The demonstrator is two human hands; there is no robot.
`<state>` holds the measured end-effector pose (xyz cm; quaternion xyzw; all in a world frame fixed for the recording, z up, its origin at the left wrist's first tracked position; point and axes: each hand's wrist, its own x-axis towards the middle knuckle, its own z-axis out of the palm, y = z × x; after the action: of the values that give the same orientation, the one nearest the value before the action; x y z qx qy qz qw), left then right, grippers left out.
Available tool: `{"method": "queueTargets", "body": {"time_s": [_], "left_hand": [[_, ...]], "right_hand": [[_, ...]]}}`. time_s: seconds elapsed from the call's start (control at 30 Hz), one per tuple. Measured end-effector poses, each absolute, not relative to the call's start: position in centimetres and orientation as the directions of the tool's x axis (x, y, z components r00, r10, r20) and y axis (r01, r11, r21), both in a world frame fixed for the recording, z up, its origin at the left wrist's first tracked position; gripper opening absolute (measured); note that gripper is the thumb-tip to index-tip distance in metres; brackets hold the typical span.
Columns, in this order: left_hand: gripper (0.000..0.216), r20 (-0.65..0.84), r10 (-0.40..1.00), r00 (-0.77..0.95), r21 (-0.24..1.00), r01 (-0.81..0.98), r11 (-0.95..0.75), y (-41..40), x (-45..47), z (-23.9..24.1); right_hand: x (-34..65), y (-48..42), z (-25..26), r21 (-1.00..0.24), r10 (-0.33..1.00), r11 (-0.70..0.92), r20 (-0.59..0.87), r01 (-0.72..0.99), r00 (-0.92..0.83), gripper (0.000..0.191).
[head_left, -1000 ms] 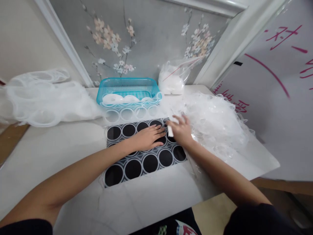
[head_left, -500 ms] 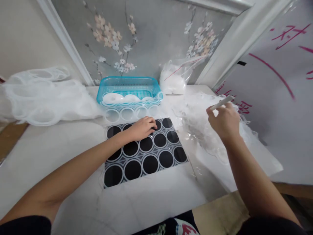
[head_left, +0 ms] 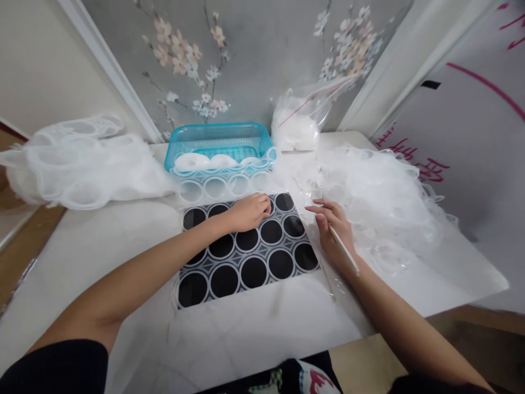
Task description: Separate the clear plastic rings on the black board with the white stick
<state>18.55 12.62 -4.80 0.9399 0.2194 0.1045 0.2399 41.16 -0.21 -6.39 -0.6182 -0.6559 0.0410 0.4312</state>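
A flat sheet [head_left: 254, 272] with rows of black circles ringed in pale grey lies on the white table. My left hand [head_left: 251, 212] rests on its far right part, fingers curled together over a circle. What its fingertips pinch, if anything, is hidden. Just beyond the sheet's right edge is my right hand [head_left: 337, 230], with a thin white stick [head_left: 343, 249] held in the palm against the thumb. The index finger and thumb of that hand point left toward the sheet, and its fingertips appear bare.
Behind the sheet stands a blue plastic basket [head_left: 219, 128] with white round pieces; clear ringed film [head_left: 215, 187] hangs over its front. A zip bag [head_left: 297, 126] of white material leans by the wall. Ringed film scraps pile up at right [head_left: 381, 191] and left [head_left: 98, 164].
My right hand has come down and left from above the right pile to the sheet's right edge, still with the stick. My left fingers have curled in more. The view has shifted slightly.
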Motion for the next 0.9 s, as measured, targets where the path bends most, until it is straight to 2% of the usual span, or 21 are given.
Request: {"method": "queueTargets", "body": {"time_s": [0.1,0.2,0.27,0.37,0.43,0.5,0.57,0.7,0.9], "left_hand": [[0.013,0.178,0.492,0.852,0.522,0.343,-0.781,11.6,17.6,-4.1],[0.012,0.315,0.606,0.73,0.555,0.376,-0.742,10.9,14.9,-3.2],[0.011,0.417,0.729,0.542,0.59,0.449,-0.672,11.1,12.3,-3.0],[0.022,0.489,0.867,0.095,0.7,0.55,-0.455,12.5,8.0,-3.3],[0.028,0.427,0.889,-0.166,0.795,0.538,-0.281,13.8,5.6,-3.7],[0.033,0.307,0.906,-0.291,0.866,0.481,-0.139,14.8,4.1,-4.0],[0.044,0.184,0.938,-0.293,0.904,0.426,-0.045,15.3,3.3,-3.9],[0.052,0.042,0.993,-0.113,0.937,0.348,0.0,15.2,3.2,-2.4],[0.037,0.101,0.991,0.088,0.977,0.178,-0.115,14.2,2.7,-0.6]], "right_hand": [[41.3,-0.7,-6.5,-0.633,0.891,0.158,0.423,0.758,0.167,0.066],[41.4,-0.5,-6.2,-0.706,0.956,0.085,0.258,0.703,0.143,0.065],[41.4,0.7,-6.0,-0.738,0.964,0.058,0.216,0.672,0.154,0.062],[41.3,4.7,-5.7,-0.815,0.94,0.074,0.249,0.574,0.232,0.061],[40.9,8.4,-5.6,-0.889,0.926,0.072,0.228,0.453,0.301,0.06],[40.1,12.1,-5.7,-0.934,0.913,0.055,0.19,0.354,0.362,0.059],[39.2,15.1,-5.8,-0.95,0.907,0.062,0.182,0.307,0.379,0.06],[37.4,17.9,-5.8,-0.959,0.907,0.166,0.24,0.229,0.346,0.059],[36.8,15.2,-3.7,-0.909,0.835,0.392,0.416,0.14,0.361,0.045]]}}
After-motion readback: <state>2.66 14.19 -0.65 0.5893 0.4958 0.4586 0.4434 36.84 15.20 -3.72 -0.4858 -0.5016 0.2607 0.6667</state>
